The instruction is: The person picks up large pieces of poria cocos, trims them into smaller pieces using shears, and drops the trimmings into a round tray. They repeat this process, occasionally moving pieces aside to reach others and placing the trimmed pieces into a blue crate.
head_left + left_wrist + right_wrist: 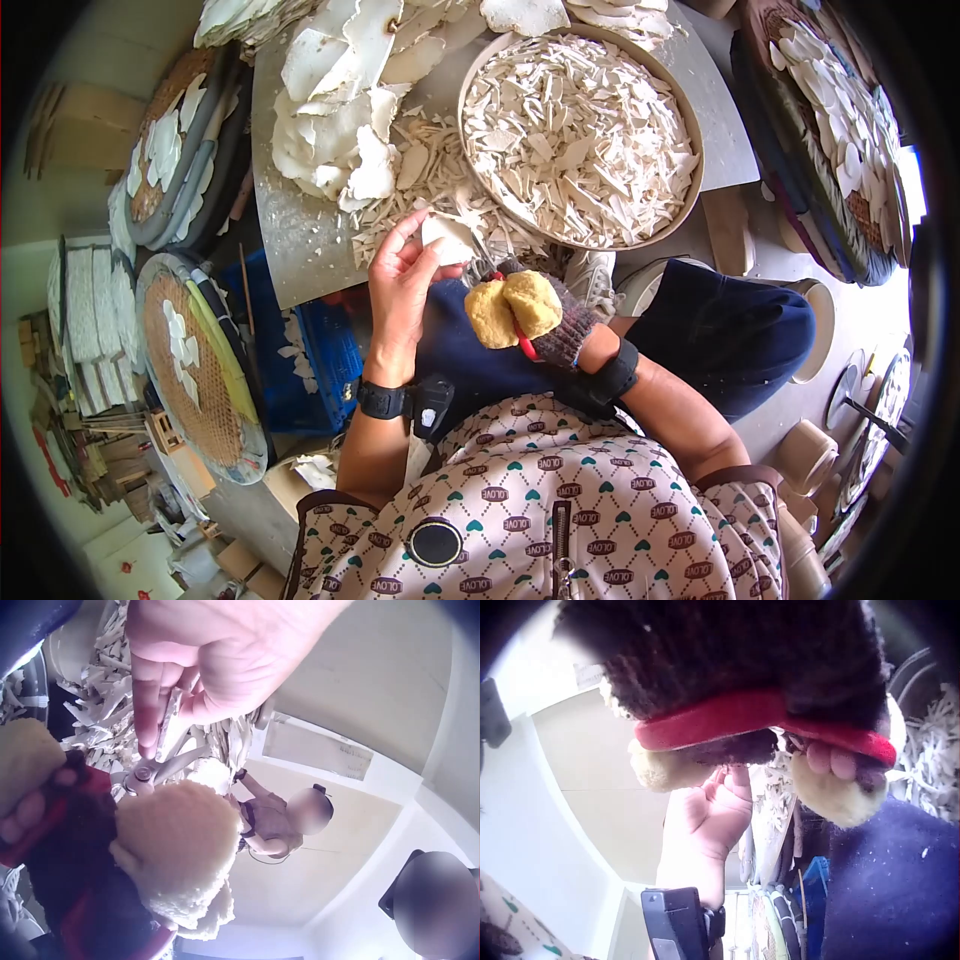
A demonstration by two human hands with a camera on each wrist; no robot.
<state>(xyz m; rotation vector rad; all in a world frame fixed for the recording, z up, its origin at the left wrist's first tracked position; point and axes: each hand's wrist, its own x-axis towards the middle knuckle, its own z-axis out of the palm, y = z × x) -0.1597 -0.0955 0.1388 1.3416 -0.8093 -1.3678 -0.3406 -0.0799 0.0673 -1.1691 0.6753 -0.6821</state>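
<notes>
In the head view, my bare left hand (400, 290) pinches a thin white flat piece (447, 240) between thumb and fingers. My right hand (572, 322), in a dark knit glove with bare fingertips, grips scissors (479, 246). Their red handles (712, 718) are padded with yellow foam blocks (492, 315). The scissor blades are right at the piece's edge; the left wrist view shows the scissor pivot (142, 774) close below my left fingers. Under both hands lies a heap of cut white strips (425, 150).
A round tray (590, 243) full of cut strips stands on the metal table (285, 240). Large curled white sheets (335, 110) are piled at its left. Round woven racks (195, 370) and a blue crate (335, 345) stand to the left. Another person (274, 821) appears in the left wrist view.
</notes>
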